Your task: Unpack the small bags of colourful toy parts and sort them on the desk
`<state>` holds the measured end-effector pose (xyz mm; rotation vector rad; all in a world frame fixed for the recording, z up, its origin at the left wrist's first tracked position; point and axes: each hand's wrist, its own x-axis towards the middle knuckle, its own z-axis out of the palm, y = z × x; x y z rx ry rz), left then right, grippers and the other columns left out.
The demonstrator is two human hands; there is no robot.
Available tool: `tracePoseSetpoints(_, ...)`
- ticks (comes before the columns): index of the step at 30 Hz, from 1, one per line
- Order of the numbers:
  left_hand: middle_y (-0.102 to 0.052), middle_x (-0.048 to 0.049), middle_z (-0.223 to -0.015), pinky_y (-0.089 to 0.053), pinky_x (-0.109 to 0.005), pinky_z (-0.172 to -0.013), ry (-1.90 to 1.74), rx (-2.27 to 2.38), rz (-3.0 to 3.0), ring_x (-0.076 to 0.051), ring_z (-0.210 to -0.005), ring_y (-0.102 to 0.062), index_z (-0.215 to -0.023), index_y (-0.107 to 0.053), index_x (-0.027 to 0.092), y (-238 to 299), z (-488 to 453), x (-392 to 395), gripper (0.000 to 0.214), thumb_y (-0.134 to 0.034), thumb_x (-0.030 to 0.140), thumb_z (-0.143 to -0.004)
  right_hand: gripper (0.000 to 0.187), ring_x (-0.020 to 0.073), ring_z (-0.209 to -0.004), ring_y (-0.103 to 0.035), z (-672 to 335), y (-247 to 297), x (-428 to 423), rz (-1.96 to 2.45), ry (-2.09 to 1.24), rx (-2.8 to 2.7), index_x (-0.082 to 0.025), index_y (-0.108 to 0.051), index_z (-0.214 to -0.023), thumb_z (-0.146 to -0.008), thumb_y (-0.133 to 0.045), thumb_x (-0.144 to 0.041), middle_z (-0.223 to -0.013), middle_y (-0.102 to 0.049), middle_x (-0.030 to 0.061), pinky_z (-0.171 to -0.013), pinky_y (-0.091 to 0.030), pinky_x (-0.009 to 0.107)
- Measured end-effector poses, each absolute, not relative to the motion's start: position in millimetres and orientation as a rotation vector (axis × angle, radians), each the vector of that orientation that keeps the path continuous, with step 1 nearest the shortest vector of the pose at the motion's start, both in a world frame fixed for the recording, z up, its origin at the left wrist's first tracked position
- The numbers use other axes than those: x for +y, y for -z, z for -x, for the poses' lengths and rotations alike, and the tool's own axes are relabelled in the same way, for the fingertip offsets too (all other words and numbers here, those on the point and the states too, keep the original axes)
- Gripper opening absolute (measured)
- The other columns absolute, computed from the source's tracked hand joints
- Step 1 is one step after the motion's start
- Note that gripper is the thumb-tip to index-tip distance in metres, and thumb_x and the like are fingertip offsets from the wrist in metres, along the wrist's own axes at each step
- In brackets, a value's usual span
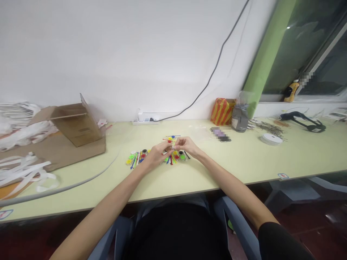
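Both my hands meet over a small heap of coloured plastic parts (141,156) on the pale yellow-green table (244,162). My left hand (158,153) is closed in a pinch, fingertips touching a tiny piece between the two hands. My right hand (185,145) is also pinched, its fingers curled on the same small piece, which is too small to name. Round discs in green, red, yellow and black and thin coloured sticks lie under and beside the hands.
An open cardboard box (77,124) and white plastic strips (24,171) lie at the left. A power strip (146,117) with a dark cable sits by the wall. A phone (221,134), striped bag (222,110), tape roll (271,138) and black glasses (303,121) are at the right.
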<state>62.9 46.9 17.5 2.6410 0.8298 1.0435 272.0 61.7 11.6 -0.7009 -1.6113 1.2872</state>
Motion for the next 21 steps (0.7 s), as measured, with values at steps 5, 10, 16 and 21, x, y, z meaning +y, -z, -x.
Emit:
tracePoseSetpoints(5, -0.065, -0.0063, -0.089, -0.05, -0.03, -0.075, -1.033, 0.793, -2.682, -0.017, -0.08, -0.06, -0.108, -0.064, 0.019, -19, -64, 45, 0.025, -0.05, 0.037, -0.098, 0.045, 0.012, -0.056, -0.057, -273, -9, 63, 0.698, -1.324, -1.622, -0.016, -0.058, -0.069, -0.063, -0.088, -0.049, -0.062, -0.064, 0.0003, -0.056, -0.044, 0.024)
tracePoseSetpoints(10, -0.066, -0.0071, -0.092, -0.05, -0.031, -0.078, -1.012, 0.726, -2.699, -0.018, -0.084, -0.062, -0.107, -0.065, 0.02, -20, -65, 43, 0.023, -0.05, 0.036, -0.099, 0.049, 0.0109, -0.054, -0.053, -274, -8, 62, 0.693, -1.393, -1.655, -0.016, -0.058, -0.068, -0.06, -0.088, -0.053, -0.06, -0.061, -0.0007, -0.053, -0.042, 0.023)
tracePoseSetpoints(16, -0.067, -0.0047, -0.092, -0.05, -0.03, -0.078, -1.115, 0.887, -2.658, -0.017, -0.082, -0.062, -0.115, -0.063, 0.021, -18, -65, 49, 0.026, -0.054, 0.038, -0.096, 0.043, 0.0126, -0.062, -0.057, -278, -15, 67, 0.721, -1.232, -1.693, -0.016, -0.064, -0.082, -0.069, -0.082, -0.053, -0.073, -0.066, 0.0023, -0.057, -0.044, 0.024)
tracePoseSetpoints(21, -0.065, -0.0008, -0.088, -0.049, -0.027, -0.076, -1.273, 1.174, -2.492, -0.014, -0.079, -0.061, -0.129, -0.055, 0.023, -17, -55, 56, 0.034, -0.045, 0.036, -0.099, 0.035, 0.016, -0.071, -0.061, -288, -20, 92, 0.923, -0.814, -1.636, -0.015, -0.066, -0.083, -0.075, -0.076, -0.048, -0.08, -0.069, 0.0061, -0.066, -0.048, 0.027)
